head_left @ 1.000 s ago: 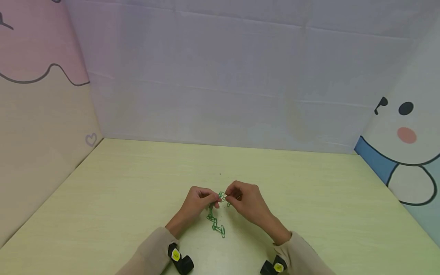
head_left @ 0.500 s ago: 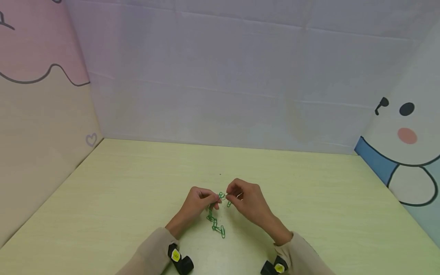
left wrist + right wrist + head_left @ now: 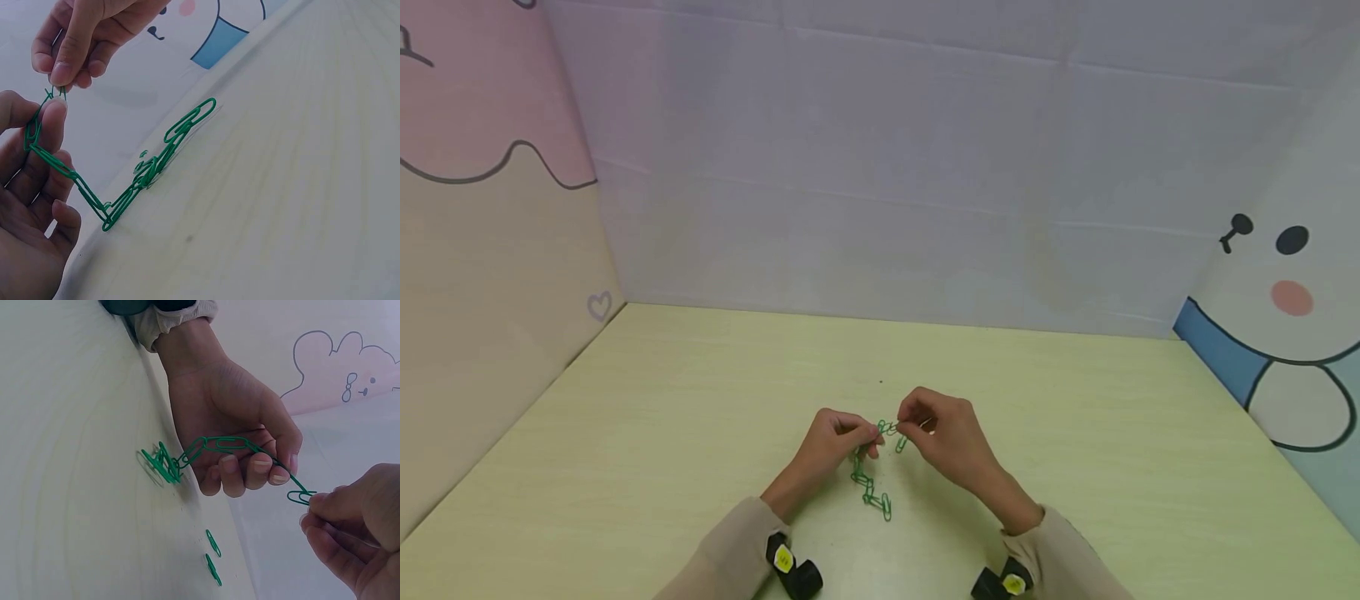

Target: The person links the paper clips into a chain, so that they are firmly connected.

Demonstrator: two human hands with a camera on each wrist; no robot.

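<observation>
Paperclip chain (image 3: pixel 869 483) top pinched between left hand (image 3: pixel 831 442), right hand (image 3: pixel 942 435); rest trails onto table (image 3: pixel 1075 433).

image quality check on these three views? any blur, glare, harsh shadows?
Head view: even, soft light, no glare, wide-angle bend at the edges; the paperclip chain is tiny. Left wrist view: chain sharp, faint shadow on the table, right hand slightly soft. Right wrist view: left hand crisp, right hand at the corner blurred, two loose clips clear.
</observation>
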